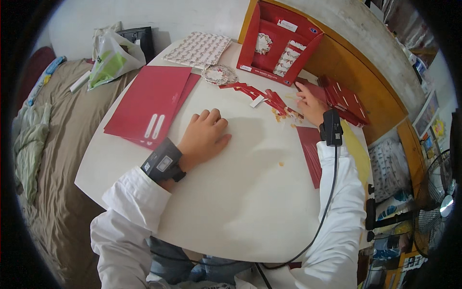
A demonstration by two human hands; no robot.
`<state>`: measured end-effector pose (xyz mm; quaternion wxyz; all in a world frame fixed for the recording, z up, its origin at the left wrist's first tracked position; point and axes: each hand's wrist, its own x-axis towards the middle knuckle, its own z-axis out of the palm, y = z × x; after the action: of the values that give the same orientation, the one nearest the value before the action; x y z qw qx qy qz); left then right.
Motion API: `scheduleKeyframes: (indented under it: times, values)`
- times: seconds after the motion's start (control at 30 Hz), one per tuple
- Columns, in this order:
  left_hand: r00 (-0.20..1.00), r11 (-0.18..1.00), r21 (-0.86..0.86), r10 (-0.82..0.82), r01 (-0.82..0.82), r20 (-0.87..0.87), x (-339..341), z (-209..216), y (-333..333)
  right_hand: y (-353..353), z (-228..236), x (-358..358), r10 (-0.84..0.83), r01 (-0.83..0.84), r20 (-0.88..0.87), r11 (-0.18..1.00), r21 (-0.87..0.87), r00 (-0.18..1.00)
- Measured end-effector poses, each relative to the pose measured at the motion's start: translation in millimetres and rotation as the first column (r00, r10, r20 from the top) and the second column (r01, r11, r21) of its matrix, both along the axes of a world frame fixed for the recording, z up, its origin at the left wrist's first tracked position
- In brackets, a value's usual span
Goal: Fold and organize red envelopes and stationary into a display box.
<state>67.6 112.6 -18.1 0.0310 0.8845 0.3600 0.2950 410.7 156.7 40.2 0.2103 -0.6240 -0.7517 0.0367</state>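
Note:
My left hand [204, 137] rests palm down on the white table [240, 192], its fingers curled in and its thumb out to the side. Nothing shows in it; the palm is hidden. My right hand [313, 106] reaches to the far right with its index finger stretched out, at the edge of a dark red paper wallet [314, 89]. Beside that wallet stands a stack of red money wallets [342, 100]. Left of the hand lie thin red strips [269, 100] and small orange scraps [279, 115]. Another flat red pile [309, 156] lies near my right forearm.
Large red card sheets [154, 98] overlap at the left. A round patterned cut-out [220, 74] and patterned sheets [199, 48] lie behind them. An open red display box [279, 43] stands at the back. Right of the table is a fan [435, 202]; left is a bed [62, 144].

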Motion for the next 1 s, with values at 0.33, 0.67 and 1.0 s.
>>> scheduleKeyframes:
  times: [0.33,0.67,1.0]
  values:
    - [1.0,0.999,-0.045,-0.001,0.0,-0.017,1,5,-3,-101,24,26,-0.208,0.217,0.186,0.976,-0.026,0.96]
    - [1.0,0.999,0.029,0.021,-0.022,0.023,6,-1,-6,-190,16,45,-0.349,0.452,0.398,0.869,-0.201,0.848]
    - [0.971,0.971,0.036,-0.234,0.236,-0.048,90,17,-55,-190,29,-11,-0.502,0.647,0.551,0.757,-0.092,0.667]
